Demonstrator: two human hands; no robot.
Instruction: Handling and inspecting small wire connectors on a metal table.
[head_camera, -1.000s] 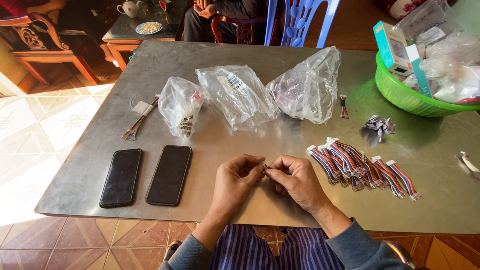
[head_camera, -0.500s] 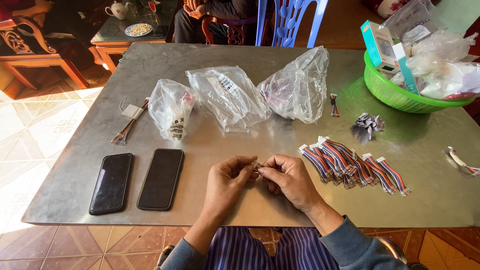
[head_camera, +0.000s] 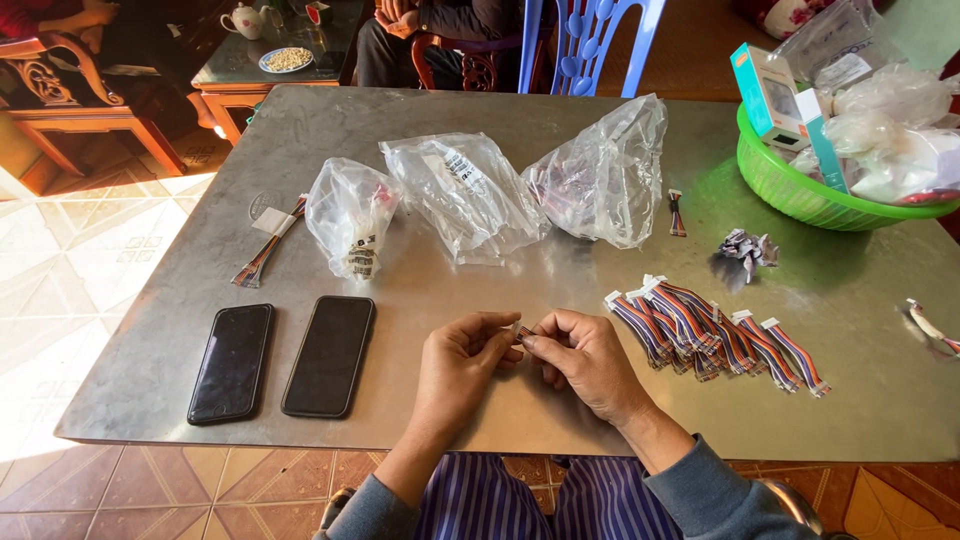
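Your left hand (head_camera: 462, 358) and right hand (head_camera: 585, 360) meet fingertip to fingertip just above the desk (head_camera: 480, 280), both pinched on a small wire piece (head_camera: 522, 332); your fingers hide most of it. Right of your hands lies a row of striped ribbon cables (head_camera: 715, 330). Two dark phones (head_camera: 285, 358) lie to your left, three clear plastic bags (head_camera: 470, 195) beyond, their contents hard to make out.

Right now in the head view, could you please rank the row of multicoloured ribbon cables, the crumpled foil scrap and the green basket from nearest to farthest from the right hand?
From the right hand:
1. Row of multicoloured ribbon cables, just to its right on the table.
2. Crumpled foil scrap, farther back and to the right.
3. Green basket, at the far right corner.
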